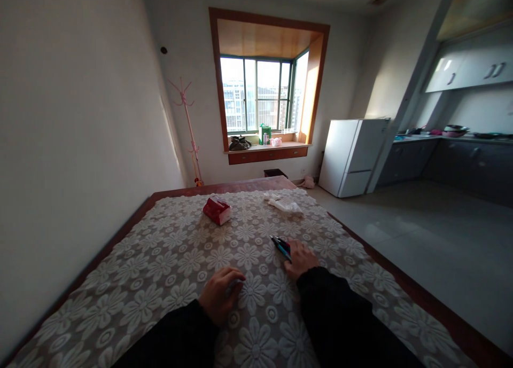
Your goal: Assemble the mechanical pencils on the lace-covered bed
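Observation:
My right hand (302, 259) rests on the tablecloth (176, 290), closed around several pens (281, 247). Their tips point away to the upper left; one barrel looks blue, another dark with some red. My left hand (221, 294) lies lower and to the left, its fingers curled toward the thumb. A greyish patch shows in the gap between thumb and fingers, and I cannot tell whether it is a held thing or the cloth. A red tissue packet (217, 211) stands beyond my left hand. Past the pens lies a crumpled white plastic bag (286, 205).
The lace cloth covers a reddish-brown table (244, 185). At its left is a wall (80, 122). A pink coat stand (188, 125), a bay window sill (262, 149) with items, and a white fridge (340, 157) stand beyond. Kitchen cabinets (460, 162) are at the right.

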`<action>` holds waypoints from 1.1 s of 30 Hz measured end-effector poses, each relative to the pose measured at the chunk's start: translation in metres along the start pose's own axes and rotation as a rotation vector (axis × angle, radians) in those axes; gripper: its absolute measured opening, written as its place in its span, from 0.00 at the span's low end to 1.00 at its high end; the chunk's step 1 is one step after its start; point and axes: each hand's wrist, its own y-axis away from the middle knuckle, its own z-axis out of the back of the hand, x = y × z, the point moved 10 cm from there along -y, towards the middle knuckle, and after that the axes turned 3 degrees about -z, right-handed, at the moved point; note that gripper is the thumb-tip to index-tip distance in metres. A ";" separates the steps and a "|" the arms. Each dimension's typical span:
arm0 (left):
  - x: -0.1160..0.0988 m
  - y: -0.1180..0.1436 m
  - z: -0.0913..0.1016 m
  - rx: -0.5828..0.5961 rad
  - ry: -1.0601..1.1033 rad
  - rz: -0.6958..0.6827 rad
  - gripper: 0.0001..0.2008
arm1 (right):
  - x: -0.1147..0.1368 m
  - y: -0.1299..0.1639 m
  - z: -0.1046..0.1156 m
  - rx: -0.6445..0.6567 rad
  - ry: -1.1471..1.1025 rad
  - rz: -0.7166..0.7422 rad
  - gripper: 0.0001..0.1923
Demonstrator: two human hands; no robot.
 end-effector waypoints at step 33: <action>-0.026 -0.053 -0.074 -0.223 0.948 0.369 0.36 | 0.046 0.023 0.001 -0.133 -0.556 0.267 0.21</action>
